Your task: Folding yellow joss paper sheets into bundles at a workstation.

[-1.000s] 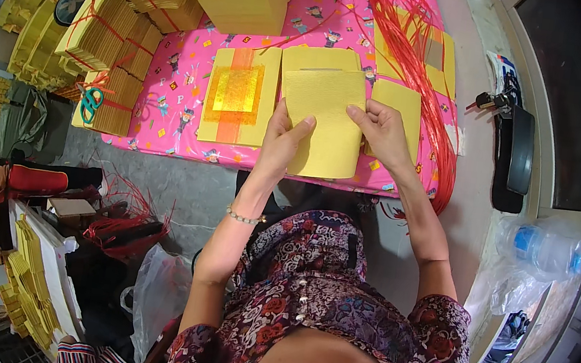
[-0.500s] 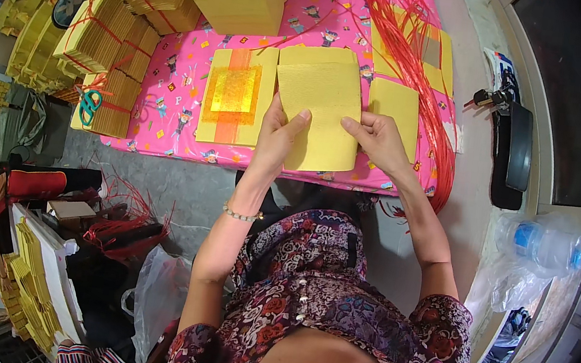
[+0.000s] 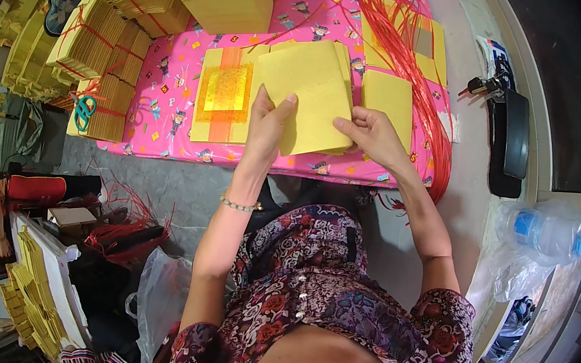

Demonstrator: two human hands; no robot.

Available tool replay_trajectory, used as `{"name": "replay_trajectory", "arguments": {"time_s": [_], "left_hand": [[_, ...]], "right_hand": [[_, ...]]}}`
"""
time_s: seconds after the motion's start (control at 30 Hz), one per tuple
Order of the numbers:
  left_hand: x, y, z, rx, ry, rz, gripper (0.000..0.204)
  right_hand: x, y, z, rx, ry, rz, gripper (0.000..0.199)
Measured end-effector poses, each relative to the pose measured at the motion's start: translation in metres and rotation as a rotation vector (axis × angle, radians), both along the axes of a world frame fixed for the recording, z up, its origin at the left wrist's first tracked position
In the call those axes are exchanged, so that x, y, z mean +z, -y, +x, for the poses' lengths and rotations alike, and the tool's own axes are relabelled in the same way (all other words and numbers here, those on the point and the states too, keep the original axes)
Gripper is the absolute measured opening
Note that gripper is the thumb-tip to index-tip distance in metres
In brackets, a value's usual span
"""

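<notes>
Broadly, the pink-covered tabletop [image 3: 170,94] carries bundled yellow paper stacks [image 3: 97,42] at its left and loose red strings [image 3: 420,74] at its right. At the near edge, toward the middle, lies a yellow sheet with a gold foil square [image 3: 225,90]. Overlapping it is a plain yellow paper stack [image 3: 312,93], held by both hands: the left hand [image 3: 267,124] pinches its lower left edge, the right hand [image 3: 372,133] clasps its lower right corner. The step looks like squaring the sheets; next calls for even edges and steady pressure.
</notes>
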State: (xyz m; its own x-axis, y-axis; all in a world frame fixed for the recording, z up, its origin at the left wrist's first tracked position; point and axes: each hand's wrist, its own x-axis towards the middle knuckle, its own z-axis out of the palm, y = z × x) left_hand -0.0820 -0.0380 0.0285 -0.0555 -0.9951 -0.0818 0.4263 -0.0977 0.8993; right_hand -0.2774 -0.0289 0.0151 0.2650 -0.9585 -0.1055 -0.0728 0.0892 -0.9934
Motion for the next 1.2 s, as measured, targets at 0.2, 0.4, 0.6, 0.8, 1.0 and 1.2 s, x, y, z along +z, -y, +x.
{"name": "replay_trajectory", "arguments": {"time_s": [0.2,0.4,0.6,0.8,1.0,1.2], "left_hand": [[-0.003,0.000,0.001,0.017,0.014,0.008,0.037],[-0.003,-0.008,-0.004,0.038,0.069,-0.041,0.038],[-0.003,-0.010,-0.031,-0.154,0.124,-0.026,0.038],[-0.026,0.020,-0.076,-0.263,0.293,-0.107,0.036],[-0.047,0.050,-0.111,-0.319,0.733,-0.167,0.047],[-0.059,0.054,-0.126,-0.316,0.957,-0.176,0.049]], "right_hand": [[0.013,-0.017,0.000,-0.019,-0.022,0.088,0.025],[0.000,-0.031,-0.007,-0.002,-0.047,0.154,0.025],[0.021,-0.025,-0.035,-0.135,-0.038,0.093,0.018],[0.002,-0.009,-0.078,-0.242,-0.040,-0.027,0.019],[-0.034,0.005,-0.118,-0.326,-0.227,-0.078,0.021],[-0.050,0.003,-0.122,-0.412,-0.592,-0.056,0.031]]}}
